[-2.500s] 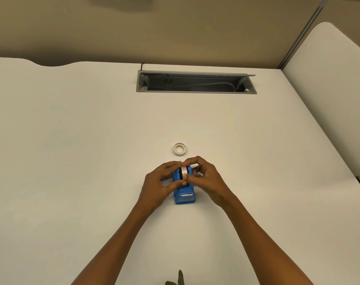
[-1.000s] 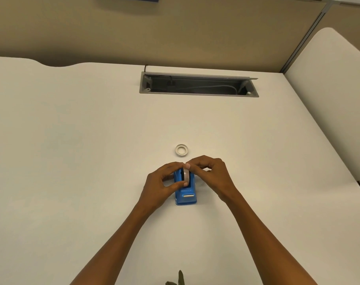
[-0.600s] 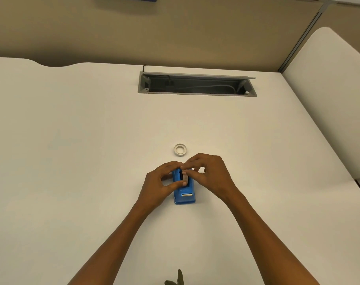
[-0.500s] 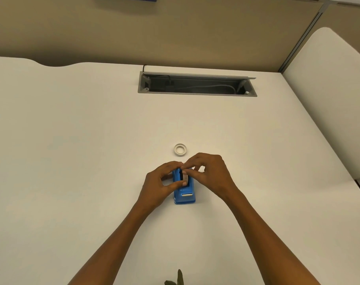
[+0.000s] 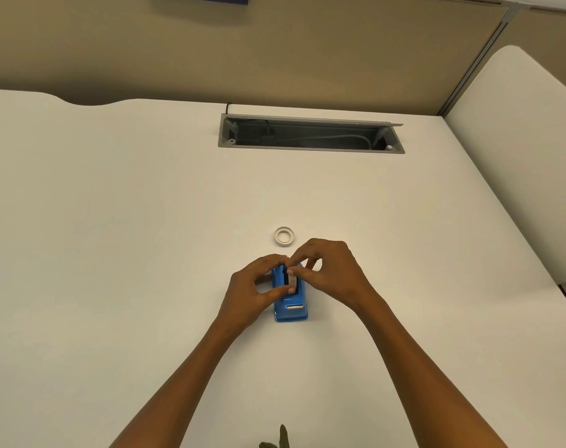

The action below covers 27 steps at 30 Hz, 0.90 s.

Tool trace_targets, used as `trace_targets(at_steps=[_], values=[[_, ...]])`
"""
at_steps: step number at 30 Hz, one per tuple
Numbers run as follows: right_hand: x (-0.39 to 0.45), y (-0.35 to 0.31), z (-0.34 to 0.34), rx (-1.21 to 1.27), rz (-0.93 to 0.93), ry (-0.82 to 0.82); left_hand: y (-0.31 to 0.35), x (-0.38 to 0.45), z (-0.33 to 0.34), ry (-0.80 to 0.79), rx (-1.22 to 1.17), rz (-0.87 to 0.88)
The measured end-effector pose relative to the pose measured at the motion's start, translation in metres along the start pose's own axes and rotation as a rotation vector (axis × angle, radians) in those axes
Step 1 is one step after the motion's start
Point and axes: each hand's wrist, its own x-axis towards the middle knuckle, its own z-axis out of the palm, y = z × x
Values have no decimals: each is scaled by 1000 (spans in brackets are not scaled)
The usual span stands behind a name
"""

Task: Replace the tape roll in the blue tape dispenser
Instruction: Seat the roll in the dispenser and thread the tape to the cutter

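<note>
Blue tape dispenser (image 5: 290, 309) lengthwise, cutter toward viewer, both hands' grips on it

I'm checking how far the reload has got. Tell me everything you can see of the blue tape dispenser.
The blue tape dispenser is a small, glossy, plastic-looking block standing upright on the white desk, its silver cutter bar nearest the person. A dark slot runs along its top, with a pale tape roll partly seated in it. The left hand grips its left side; the right hand pinches at the roll from above. Its far end is hidden by fingers.
</note>
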Motion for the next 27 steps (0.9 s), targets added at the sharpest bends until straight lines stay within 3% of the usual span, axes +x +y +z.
trace_targets(at_steps=[9,14,18,27], values=[[-3,-6,1,-10,4,1,1,-1,1,-15,-54,-39],[-8,-5,3,-115,-23,15,2,-5,-7,-194,-155,-105],[-15,-4,10,-287,-123,34,3,-8,-8,-301,-22,-33],[-35,-3,22,-473,-213,171,-7,-6,-5,-261,109,67]])
